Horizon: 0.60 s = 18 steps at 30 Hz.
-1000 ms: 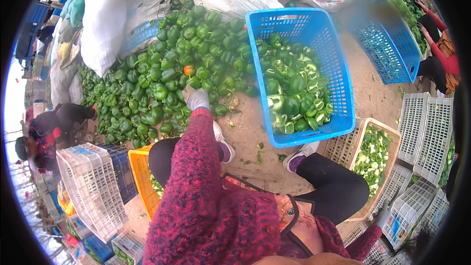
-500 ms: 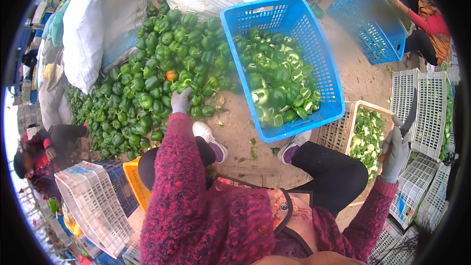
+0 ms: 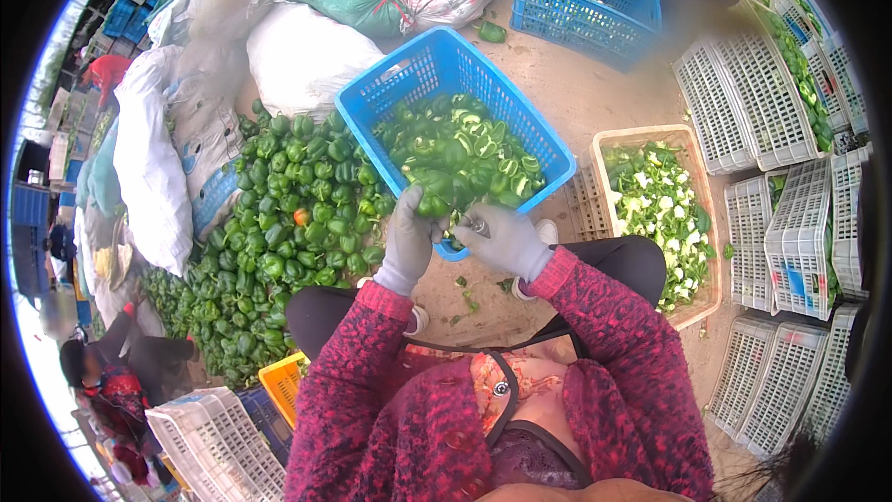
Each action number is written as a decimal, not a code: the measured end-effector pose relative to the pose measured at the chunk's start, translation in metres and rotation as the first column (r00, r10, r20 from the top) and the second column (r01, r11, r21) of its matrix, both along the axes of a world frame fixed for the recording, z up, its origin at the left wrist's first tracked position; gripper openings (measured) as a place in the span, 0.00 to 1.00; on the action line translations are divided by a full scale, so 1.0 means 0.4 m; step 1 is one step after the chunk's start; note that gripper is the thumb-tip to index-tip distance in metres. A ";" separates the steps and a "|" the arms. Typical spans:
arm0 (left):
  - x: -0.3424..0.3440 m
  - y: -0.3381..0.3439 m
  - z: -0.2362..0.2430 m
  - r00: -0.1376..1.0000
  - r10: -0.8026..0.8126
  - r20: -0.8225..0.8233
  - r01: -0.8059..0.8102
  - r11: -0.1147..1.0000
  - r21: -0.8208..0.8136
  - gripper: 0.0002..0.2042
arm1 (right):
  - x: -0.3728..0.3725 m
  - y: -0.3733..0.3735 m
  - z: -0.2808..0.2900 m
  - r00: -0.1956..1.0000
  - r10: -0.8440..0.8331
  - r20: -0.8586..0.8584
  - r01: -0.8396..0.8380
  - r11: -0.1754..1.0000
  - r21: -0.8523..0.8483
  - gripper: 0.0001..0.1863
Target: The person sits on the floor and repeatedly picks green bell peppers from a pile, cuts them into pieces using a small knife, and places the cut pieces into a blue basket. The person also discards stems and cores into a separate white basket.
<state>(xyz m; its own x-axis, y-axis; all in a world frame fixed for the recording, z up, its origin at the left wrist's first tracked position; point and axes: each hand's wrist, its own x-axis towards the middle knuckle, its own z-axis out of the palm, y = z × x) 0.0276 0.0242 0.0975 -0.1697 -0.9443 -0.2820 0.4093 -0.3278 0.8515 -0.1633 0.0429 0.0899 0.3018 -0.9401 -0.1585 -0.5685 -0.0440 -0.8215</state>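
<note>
Both my hands wear grey gloves and meet over the near rim of the blue basket (image 3: 353,124). My left hand (image 3: 409,240) is closed around a green bell pepper (image 3: 431,205). Close beside it, my right hand (image 3: 506,240) is closed on a knife (image 3: 478,224); only a small bit of it shows between the fingers, the blade being mostly hidden. Cut green peppers (image 3: 478,141) lie in the blue basket. To its left spreads a big heap of whole green peppers (image 3: 293,195), with one partly orange pepper (image 3: 301,217) among them.
At my right stands a beige crate (image 3: 714,265) of pale pepper cores and green scraps. Stacked white crates (image 3: 743,98) line the right side. Another blue basket (image 3: 587,14) and full sacks (image 3: 311,56) stand at the back. Co-workers sit far left and top right.
My left hand has come back from the heap with a green pepper. My right hand, with the knife, has swung in from the far right to meet it. The view has shifted.
</note>
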 end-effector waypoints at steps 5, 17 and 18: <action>-0.027 -0.012 -0.036 0.966 0.052 0.251 -0.031 0.996 -0.085 0.23 | -0.006 -0.012 -0.038 0.995 -0.082 0.050 0.083 0.996 -0.024 0.16; -0.065 -0.067 -0.167 0.956 0.238 0.172 -0.235 0.971 -0.038 0.22 | 0.034 -0.082 -0.100 0.989 -0.147 0.005 0.146 0.983 0.113 0.17; -0.066 -0.069 -0.172 0.925 0.266 0.273 -0.246 0.964 -0.104 0.22 | 0.036 -0.084 -0.107 0.988 -0.155 0.010 0.153 0.979 0.133 0.17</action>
